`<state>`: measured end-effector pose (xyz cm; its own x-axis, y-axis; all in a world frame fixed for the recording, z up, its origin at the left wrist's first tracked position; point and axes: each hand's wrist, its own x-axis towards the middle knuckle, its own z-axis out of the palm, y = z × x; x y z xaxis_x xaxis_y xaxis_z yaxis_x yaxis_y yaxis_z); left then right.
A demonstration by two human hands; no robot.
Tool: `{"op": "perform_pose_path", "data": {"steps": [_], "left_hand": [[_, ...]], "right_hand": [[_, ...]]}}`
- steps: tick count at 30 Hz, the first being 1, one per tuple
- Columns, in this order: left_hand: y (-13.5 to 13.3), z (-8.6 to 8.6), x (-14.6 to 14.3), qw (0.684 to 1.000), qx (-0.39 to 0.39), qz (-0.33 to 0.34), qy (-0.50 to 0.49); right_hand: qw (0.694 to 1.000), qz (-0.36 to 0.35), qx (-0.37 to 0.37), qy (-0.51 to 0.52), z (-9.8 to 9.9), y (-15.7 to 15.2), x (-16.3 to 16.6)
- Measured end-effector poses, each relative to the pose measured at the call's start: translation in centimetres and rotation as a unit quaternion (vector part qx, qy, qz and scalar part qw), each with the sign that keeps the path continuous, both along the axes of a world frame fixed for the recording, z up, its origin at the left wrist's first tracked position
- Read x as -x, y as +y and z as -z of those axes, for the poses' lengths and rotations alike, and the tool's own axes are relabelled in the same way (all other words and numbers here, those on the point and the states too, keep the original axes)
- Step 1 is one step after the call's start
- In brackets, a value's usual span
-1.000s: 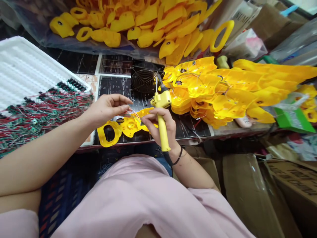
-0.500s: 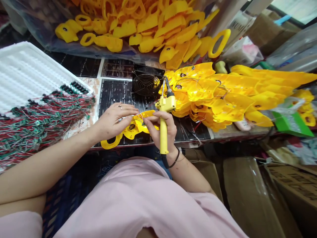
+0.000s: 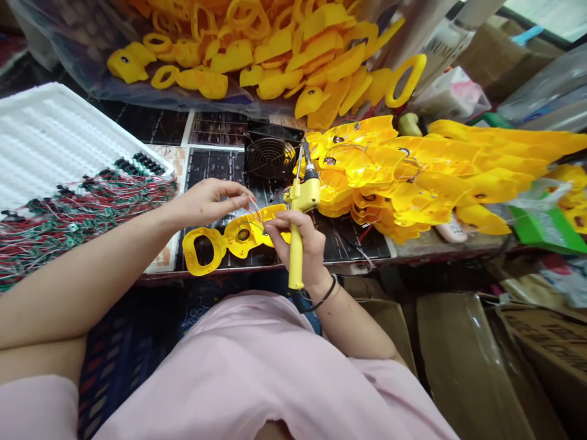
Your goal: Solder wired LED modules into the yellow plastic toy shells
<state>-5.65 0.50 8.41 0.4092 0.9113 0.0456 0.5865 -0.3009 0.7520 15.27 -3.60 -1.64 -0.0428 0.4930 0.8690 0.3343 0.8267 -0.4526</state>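
My right hand is wrapped round a yellow soldering gun, whose metal tip points up and away from me. Its thumb and fingertips also meet at a small part with wires, too small to make out fully. My left hand pinches thin red and white wires between thumb and fingertips. Below both hands a yellow plastic shell with a ring-shaped end lies at the table's front edge. A round, dark speaker-like disc sits inside it. My right fingers cover part of the shell.
A black fan stands behind my hands. Stacked yellow shells fill the right side. On the left, a white tray borders wired green circuit boards. Behind is a clear bag of yellow parts. Cardboard boxes stand lower right.
My left hand has lifted off the shell and moved slightly up and left, drawing the wires with it. More of the shell's ring and disc shows. The soldering gun has shifted slightly left.
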Motion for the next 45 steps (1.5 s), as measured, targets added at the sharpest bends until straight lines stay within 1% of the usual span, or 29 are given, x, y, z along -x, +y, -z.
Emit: {"op": "perform_pose_path", "data": {"steps": [1,2,4,6,8,10,12,13,16,18,20,24,26,28,30,32,34,36,37,38,39,41,43,45], "left_hand": [[-0.2,-0.1,-0.3,1.0,0.006,-0.015,-0.02],[-0.6,-0.2,-0.6,0.998,-0.006,-0.037,-0.043],[-1.6,-0.1,-1.1,0.992,-0.076,-0.072,-0.076],[-2.6,0.3,-1.4,0.983,-0.153,-0.069,-0.075],[-3.2,1.1,-1.5,0.977,-0.19,-0.062,-0.075],[-3.1,2.0,-1.4,0.976,-0.168,-0.085,-0.106],[-2.6,2.7,-1.2,0.976,-0.103,-0.112,-0.153],[-2.4,2.8,-1.2,0.977,-0.061,-0.114,-0.17],[-2.3,2.7,-1.5,0.976,0.051,-0.1,-0.185],[-2.5,2.5,-2.1,0.973,0.087,-0.1,-0.189],[-2.7,2.6,-3.0,0.967,0.095,-0.109,-0.21],[-2.8,3.5,-4.6,0.951,0.088,-0.125,-0.27],[-2.7,3.8,-5.1,0.947,0.087,-0.127,-0.281],[-2.7,3.8,-5.1,0.949,0.082,-0.125,-0.279],[-2.7,3.3,-4.8,0.957,0.078,-0.114,-0.255],[-2.8,2.7,-4.4,0.972,0.083,-0.089,-0.202],[-2.9,2.3,-4.1,0.985,0.092,-0.05,-0.139],[-3.0,2.1,-4.0,0.989,0.095,-0.027,-0.107],[-3.1,2.1,-4.0,0.989,0.092,-0.033,-0.109],[-3.1,2.3,-3.9,0.987,0.087,-0.051,-0.122],[-3.1,2.5,-3.9,0.984,0.081,-0.074,-0.141],[-2.9,2.9,-3.7,0.975,0.072,-0.114,-0.176],[-2.6,3.2,-3.5,0.972,0.072,-0.123,-0.188],[-2.4,3.2,-3.4,0.973,0.082,-0.111,-0.183]], "right_hand": [[1.0,0.002,0.002,-0.003,0.0,0.1,0.0],[1.0,0.005,0.005,-0.003,0.1,0.2,-0.1],[1.0,0.013,0.008,0.0,0.1,0.3,-0.1],[1.0,0.023,0.007,0.008,0.0,0.5,-0.1],[0.999,0.033,0.003,0.017,-0.1,0.6,-0.1],[0.999,0.041,-0.002,0.024,-0.1,0.6,0.0],[0.998,0.047,-0.004,0.03,-0.1,0.6,0.2],[0.998,0.048,-0.005,0.034,-0.1,0.6,0.2],[0.998,0.049,-0.005,0.048,0.0,0.5,0.3],[0.997,0.049,-0.005,0.057,0.0,0.5,0.3],[0.997,0.049,-0.001,0.06,0.0,0.5,0.4],[0.996,0.051,0.007,0.072,0.3,0.5,0.8],[0.996,0.05,0.006,0.07,0.6,0.5,0.8],[0.997,0.051,-0.007,0.059,0.8,0.6,0.5],[0.997,0.062,-0.022,0.047,0.8,0.7,0.0],[0.997,0.063,-0.014,0.044,0.4,0.9,-0.4],[0.998,0.024,0.024,0.057,-0.2,1.1,-0.5],[0.994,-0.033,0.068,0.085,-0.8,1.3,-0.4],[0.99,-0.048,0.08,0.102,-0.9,1.2,-0.3],[0.988,-0.047,0.083,0.118,-1.0,1.1,-0.2],[0.988,-0.033,0.072,0.131,-1.0,0.9,-0.2],[0.991,-0.005,0.028,0.134,-0.6,0.3,-0.3],[0.995,-0.014,-0.011,0.103,0.0,-0.6,-0.6],[0.997,-0.04,-0.028,0.067,0.5,-1.3,-0.8]]}}
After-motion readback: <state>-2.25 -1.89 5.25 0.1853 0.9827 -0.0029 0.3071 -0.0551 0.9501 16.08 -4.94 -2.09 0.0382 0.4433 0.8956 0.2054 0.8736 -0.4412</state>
